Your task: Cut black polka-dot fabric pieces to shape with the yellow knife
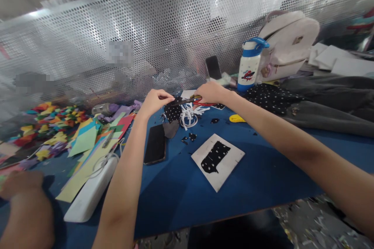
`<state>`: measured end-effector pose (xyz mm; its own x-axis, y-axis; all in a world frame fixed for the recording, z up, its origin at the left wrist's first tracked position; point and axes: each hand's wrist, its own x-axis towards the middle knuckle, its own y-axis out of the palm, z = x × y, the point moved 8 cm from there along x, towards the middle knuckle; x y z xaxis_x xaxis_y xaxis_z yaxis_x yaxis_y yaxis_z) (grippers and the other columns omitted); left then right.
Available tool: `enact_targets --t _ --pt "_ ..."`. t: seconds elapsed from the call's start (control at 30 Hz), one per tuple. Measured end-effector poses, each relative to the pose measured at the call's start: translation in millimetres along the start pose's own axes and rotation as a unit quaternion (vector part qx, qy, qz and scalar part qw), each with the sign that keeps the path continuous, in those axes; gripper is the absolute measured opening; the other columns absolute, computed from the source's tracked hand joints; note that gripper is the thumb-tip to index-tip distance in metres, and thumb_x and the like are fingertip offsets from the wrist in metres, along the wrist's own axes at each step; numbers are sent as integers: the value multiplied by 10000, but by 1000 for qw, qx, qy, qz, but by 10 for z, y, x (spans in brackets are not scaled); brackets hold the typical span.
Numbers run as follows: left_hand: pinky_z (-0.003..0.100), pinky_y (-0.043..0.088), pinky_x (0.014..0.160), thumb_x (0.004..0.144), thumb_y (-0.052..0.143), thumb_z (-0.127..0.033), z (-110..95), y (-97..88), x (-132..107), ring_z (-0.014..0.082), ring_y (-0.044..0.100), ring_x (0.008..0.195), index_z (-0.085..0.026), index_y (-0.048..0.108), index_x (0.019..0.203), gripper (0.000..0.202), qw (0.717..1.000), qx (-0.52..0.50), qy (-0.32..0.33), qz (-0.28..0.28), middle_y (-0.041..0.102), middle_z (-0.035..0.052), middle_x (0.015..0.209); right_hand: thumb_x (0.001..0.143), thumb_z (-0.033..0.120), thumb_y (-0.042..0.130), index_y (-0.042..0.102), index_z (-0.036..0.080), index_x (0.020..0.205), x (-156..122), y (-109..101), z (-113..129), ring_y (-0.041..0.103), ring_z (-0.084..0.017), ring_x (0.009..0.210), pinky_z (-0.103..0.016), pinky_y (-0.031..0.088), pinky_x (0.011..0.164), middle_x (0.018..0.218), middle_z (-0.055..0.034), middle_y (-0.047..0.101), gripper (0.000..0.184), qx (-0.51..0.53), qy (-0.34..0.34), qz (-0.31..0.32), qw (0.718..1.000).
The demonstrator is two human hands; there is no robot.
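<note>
My left hand [156,102] pinches the edge of a piece of black polka-dot fabric [173,113] between thumb and fingertips. Closed around red-handled scissors [201,102], my right hand [212,92] points their blades left, toward that fabric; whether the blades touch it I cannot tell. Below them lies a bundle of white strips and a white ring [189,118]. Nearer to me, a white square board [217,183] carries a cut piece of dotted black fabric [215,157]. Small black scraps [192,137] lie between.
A dark phone [155,144] lies beside my left forearm, near a white power strip [90,190] and coloured paper [84,140]. Right are a yellow cutter [236,118], a bottle [249,64] and dark clothing [330,97]. Another person's arm [27,206] rests at left. Perforated metal [175,27] stands behind.
</note>
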<state>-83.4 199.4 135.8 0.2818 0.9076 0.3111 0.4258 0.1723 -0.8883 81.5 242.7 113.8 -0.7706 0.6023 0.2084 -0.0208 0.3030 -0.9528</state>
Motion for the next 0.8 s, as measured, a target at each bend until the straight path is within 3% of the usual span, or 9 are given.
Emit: enact_targets --t 0.23,0.8 --pt "393 532 854 943 580 -346 22 -16 -16 196 625 967 -141 612 1087 252 1000 -15 -14 -1 627 66 1100 846 665 470 704 149 921 -2 0 -15 629 -263 756 -330 371 605 834 -132 692 572 -7 1 3 1000" --pt "383 535 848 946 575 -360 151 12 -30 196 631 959 -141 623 1068 255 998 -46 -51 13 636 61 1091 838 689 461 706 148 884 -8 30 -48 622 -265 745 -340 394 615 814 -129 687 595 -6 4 9 1000"
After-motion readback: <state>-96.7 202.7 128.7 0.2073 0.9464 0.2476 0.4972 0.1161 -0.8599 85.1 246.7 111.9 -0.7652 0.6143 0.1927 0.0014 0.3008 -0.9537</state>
